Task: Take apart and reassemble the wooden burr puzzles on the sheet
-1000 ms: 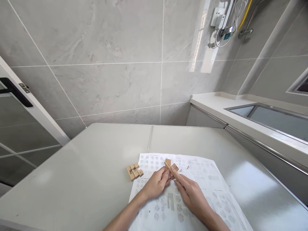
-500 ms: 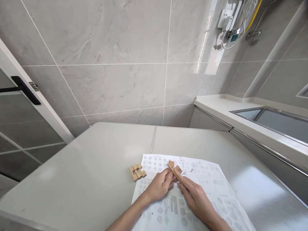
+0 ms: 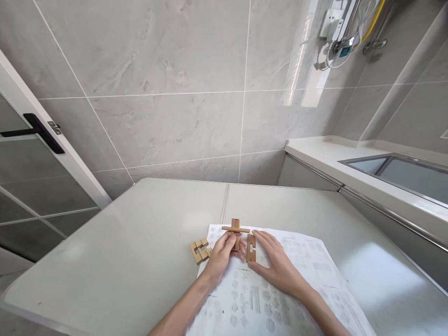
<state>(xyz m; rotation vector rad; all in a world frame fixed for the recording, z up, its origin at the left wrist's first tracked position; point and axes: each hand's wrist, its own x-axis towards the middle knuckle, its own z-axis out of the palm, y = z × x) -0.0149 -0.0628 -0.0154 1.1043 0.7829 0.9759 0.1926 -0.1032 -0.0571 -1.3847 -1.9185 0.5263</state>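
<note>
My left hand is closed around wooden puzzle pieces joined in a cross, one upright and one lying across it. Its fingers cover the lower part of the joint. To the right, my right hand grips a flat notched wooden puzzle piece by its ends, between thumb and fingertips. The notches on this piece face right, toward my palm. A small gap separates it from the cross. Left of my left hand, several notched wooden pieces lie together at the edge of the printed sheet.
The sheet, with rows of grey diagrams, lies under both hands on a pale table with a seam across it. A counter with a sink stands at the right. A door with a black handle is at the left.
My hands have moved apart. The cross in my left hand has turned upright and shifted left. The notched piece now shows separately in my right hand.
</note>
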